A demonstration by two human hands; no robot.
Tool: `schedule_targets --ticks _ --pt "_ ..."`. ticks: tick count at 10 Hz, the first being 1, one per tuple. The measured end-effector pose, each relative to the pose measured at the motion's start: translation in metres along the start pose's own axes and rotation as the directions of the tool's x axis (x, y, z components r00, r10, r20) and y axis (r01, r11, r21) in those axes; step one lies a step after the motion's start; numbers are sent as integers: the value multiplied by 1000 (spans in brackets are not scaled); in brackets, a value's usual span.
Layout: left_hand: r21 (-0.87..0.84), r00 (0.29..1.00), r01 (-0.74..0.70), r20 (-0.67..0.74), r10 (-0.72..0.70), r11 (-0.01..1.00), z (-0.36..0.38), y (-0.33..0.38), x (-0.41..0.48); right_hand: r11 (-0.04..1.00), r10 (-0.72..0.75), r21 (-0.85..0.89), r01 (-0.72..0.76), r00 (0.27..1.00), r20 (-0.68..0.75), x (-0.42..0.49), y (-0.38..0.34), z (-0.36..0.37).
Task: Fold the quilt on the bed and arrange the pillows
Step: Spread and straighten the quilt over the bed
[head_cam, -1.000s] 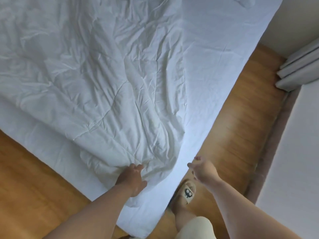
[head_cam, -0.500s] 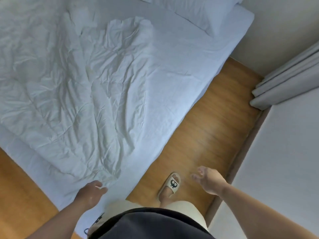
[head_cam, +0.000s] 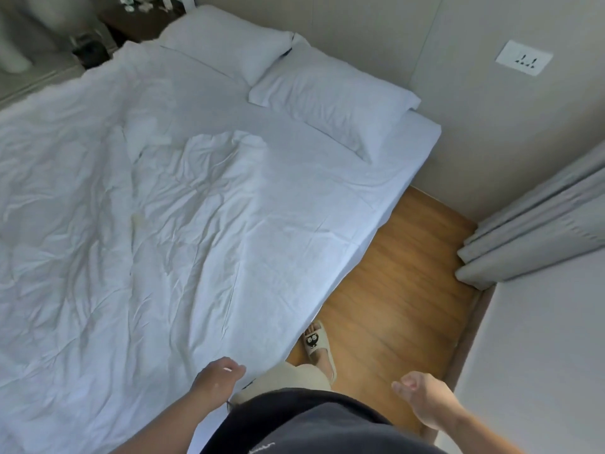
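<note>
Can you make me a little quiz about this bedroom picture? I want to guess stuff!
1. True or false: the quilt is already folded into a neat stack.
2. How many pillows lie at the head of the bed?
3. What is the person wearing on the foot beside the bed? A) a slipper with a cartoon face B) a black boot C) only a sock
Key: 1 false, it lies spread out and crumpled. 2 two. 3 A.
</note>
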State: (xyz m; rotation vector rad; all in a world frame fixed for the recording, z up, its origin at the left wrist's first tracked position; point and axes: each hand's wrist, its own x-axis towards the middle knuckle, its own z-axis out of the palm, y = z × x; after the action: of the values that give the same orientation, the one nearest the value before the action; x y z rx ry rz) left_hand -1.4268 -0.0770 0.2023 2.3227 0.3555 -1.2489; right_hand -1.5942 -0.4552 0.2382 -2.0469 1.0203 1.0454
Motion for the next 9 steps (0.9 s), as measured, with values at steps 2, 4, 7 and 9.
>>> schedule_targets --ticks 2,4,7,9 --pt "85 998 -3 55 -2 996 -3 92 65 998 -10 -66 5 997 -74 78 -35 -118" --pt "-70 999 -48 7 49 996 -51 211 90 958 -154 -259 126 984 -94 124 -118 -245" --pt "-501 989 108 -30 -142 858 -70 277 155 448 -363 -777 443 884 295 252 -248 -373" --pt "-707 896 281 -49 -441 649 -60 323 130 333 -425 -766 550 813 399 319 -346 -451"
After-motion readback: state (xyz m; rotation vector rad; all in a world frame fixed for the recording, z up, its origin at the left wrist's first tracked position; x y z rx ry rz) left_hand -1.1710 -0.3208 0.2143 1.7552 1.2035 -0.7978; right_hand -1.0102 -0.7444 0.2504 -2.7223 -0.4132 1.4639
